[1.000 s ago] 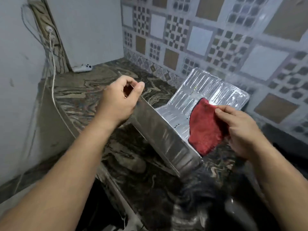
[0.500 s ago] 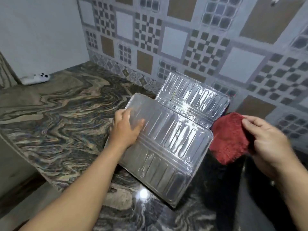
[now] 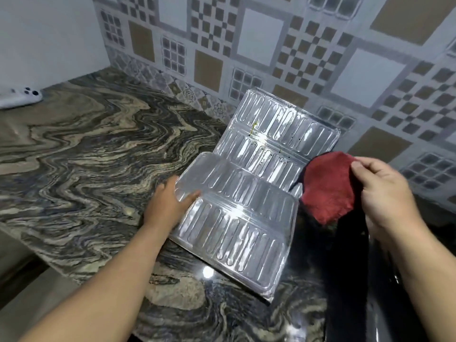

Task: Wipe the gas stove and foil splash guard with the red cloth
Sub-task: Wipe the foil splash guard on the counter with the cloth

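Marbled granite countertop (image 3: pixel 81 149) w/ patterned tile wall (image 3: pixel 261 35) behind; white remote-like gadget (image 3: pixel 18 96) far left. Foil splash guard (image 3: pixel 234 218) lies folded on the counter, front panel nearly flat, rear panel (image 3: pixel 278 129) tilted up toward the wall w/ a few dark and yellowish specks. Left hand (image 3: pixel 170 206) rests fingers mostly straight on the front panel's left edge, steadying it. Right hand (image 3: pixel 385 196) pinches the red cloth (image 3: pixel 325 186), hanging just off the guard's right edge, touching or nearly so. Gas stove (image 3: pixel 370 292) is dark, bottom right. Guard lies left of the cloth hand, long axis running left-right across it, so right hand is nearer; prob. next wipe sweeps leftward.
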